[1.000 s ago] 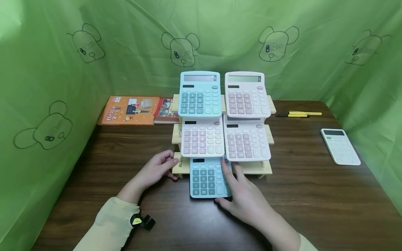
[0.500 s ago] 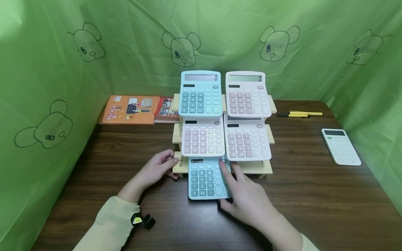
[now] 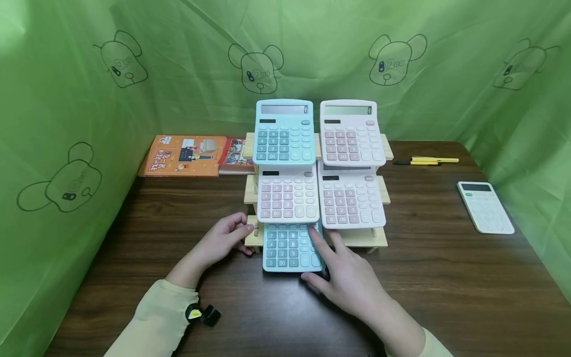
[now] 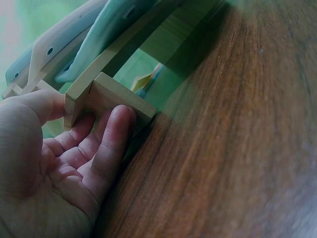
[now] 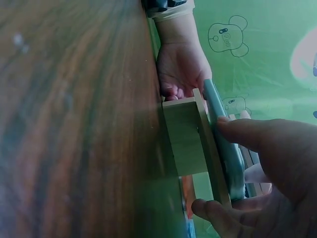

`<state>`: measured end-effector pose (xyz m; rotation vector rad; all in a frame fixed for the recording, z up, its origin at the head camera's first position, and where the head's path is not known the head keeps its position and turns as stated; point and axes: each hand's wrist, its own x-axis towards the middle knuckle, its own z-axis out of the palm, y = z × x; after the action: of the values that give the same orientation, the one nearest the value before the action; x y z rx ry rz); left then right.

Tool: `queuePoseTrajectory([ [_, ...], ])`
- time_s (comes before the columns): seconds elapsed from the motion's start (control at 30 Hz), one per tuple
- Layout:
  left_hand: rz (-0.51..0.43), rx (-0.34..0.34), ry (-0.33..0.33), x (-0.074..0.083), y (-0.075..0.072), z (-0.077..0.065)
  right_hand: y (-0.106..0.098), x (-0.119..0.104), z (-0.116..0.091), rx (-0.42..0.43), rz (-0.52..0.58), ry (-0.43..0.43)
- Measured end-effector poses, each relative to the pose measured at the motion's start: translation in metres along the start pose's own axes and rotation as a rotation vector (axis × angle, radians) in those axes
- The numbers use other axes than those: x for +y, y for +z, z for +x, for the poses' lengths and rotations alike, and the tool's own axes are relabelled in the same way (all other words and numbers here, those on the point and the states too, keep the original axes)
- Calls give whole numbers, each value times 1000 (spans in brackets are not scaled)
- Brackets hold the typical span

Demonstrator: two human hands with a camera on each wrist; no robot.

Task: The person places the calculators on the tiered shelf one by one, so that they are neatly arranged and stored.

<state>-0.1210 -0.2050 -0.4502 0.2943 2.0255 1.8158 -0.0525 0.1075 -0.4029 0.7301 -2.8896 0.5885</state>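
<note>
In the head view, a three-tier wooden rack (image 3: pixel 366 239) bears several calculators. My left hand (image 3: pixel 227 235) grips the left end of its bottom tier. The left wrist view shows the thumb on the rack's wooden edge (image 4: pixel 81 91) and the fingers curled beneath. My right hand (image 3: pixel 352 277) holds a blue calculator (image 3: pixel 287 248) on the bottom tier. Its index finger lies along the right side, and its thumb is at the front edge. In the right wrist view, this blue calculator (image 5: pixel 228 144) sits between thumb and fingers. Its display is hidden under the tier above.
The middle tier holds a white calculator (image 3: pixel 287 193) and a pinkish one (image 3: pixel 352 201). On top are a blue calculator (image 3: pixel 284 134) and a pale pink one (image 3: pixel 351 134). Books (image 3: pixel 187 156) lie back left; pens (image 3: pixel 426 161) and a white calculator (image 3: pixel 485 208) lie right.
The blue calculator on the bottom tier has slid left and back, deeper under the middle tier, with my right hand following slightly. My left hand has stayed on the rack.
</note>
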Motion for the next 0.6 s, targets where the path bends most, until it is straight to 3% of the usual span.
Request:
queuePoseTrajectory([
  [0.33, -5, 0, -7, 1, 1, 1, -6, 7, -9, -26, 45, 10],
  [0.6, 12, 11, -10, 0, 0, 0, -30, 50, -33, -96, 85, -75],
])
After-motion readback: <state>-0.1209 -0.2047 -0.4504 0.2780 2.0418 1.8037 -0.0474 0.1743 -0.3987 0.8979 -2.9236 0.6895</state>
